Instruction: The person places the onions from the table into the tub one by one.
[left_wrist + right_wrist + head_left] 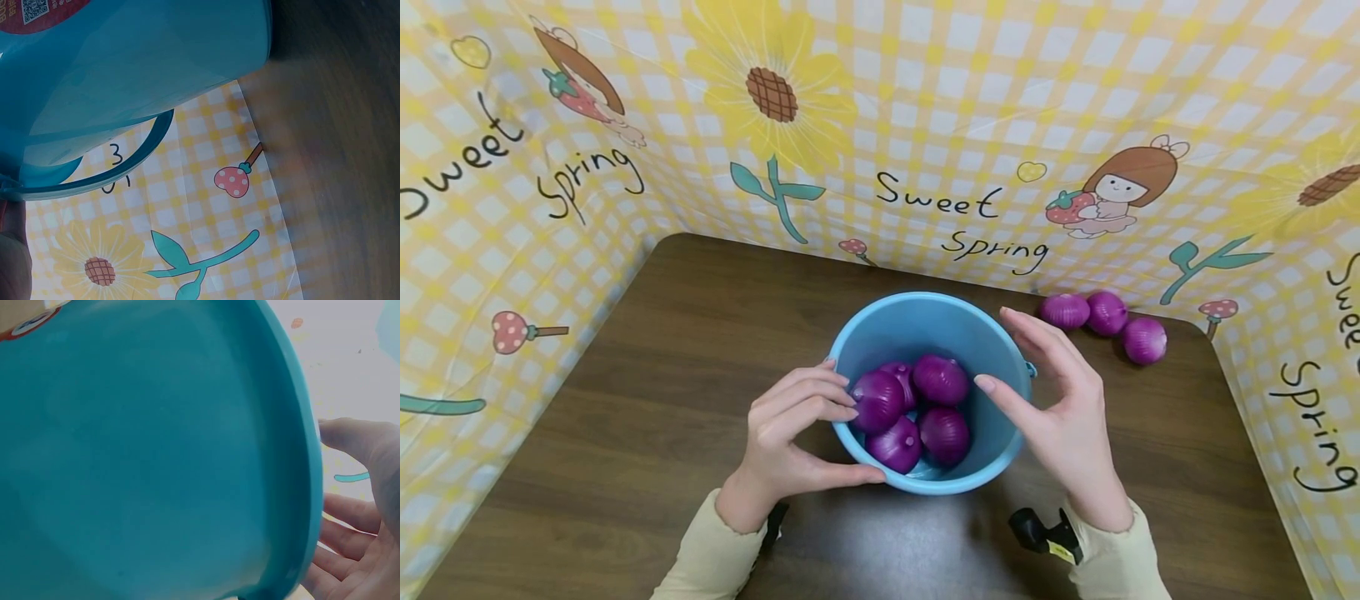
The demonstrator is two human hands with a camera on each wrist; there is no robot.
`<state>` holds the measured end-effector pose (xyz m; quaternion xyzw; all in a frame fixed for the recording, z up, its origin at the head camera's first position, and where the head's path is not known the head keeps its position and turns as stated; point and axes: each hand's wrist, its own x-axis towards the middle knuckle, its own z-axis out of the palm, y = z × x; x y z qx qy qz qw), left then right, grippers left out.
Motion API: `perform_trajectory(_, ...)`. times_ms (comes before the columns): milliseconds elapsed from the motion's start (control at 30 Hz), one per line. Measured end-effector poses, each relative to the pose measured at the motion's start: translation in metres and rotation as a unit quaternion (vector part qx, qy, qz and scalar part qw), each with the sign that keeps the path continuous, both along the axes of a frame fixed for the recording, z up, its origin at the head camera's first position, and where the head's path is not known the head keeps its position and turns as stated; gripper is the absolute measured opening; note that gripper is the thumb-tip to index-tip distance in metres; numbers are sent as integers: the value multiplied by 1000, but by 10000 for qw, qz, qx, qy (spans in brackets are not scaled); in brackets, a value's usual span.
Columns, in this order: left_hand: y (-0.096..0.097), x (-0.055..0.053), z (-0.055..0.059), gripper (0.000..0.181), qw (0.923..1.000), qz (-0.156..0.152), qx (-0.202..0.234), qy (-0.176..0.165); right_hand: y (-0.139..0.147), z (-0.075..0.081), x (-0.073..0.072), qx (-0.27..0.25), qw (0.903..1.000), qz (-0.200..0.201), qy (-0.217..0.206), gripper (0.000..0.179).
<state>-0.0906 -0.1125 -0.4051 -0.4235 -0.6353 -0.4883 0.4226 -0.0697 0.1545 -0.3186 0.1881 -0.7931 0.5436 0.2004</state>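
While yellow-and-white checked cloth (850, 208) encloses the space at the back and on both sides, a dark wood-grained counter (700, 375) with rounded far corners fills the floor of the view, a soft glare lying on its near middle. Printed on the cloth are sunflowers (771, 93), girls hugging strawberries (1123, 187), spotted pink hearts on stems (510, 332) and the words "Sweet Spring" in black script (938, 200).

Near the middle of the counter stands a light-blue bucket (917, 321), five red onions (944, 435) gathered in its bottom, mostly toward its left and near side. From the left wrist, its curved blue handle (155, 136) and part of a dark-red label (59, 15) with a QR code show. Three more red onions (1107, 314) lie in a short row at the counter's far right, close to the cloth.

The left grip (797, 425) holds the bucket's left rim, fingertips over the edge beside an onion, thumb along the near side. The right grip (1060, 417) is spread around the right rim, thumb inward, fingers outside; whether it touches I cannot tell. Pale sleeves (1112, 554) cover both forearms.
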Motion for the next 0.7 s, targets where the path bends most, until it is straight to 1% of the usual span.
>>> perform_trajectory(167, 0, 0, 0, 56, 10000, 12, 32, 24, 6, -2, 0, 102, 9998, -157, -89, 65)
perform_trajectory(433, 0, 0, -1, 55, 10000, 13, 33, 19, 28, -25, -9, 100, 9992, -323, -193, 73)
perform_trajectory(700, 0, 0, -1, 56, 10000, 2, 21, 12, 37, -29, -10, 43, 9991, -394, -147, 72)
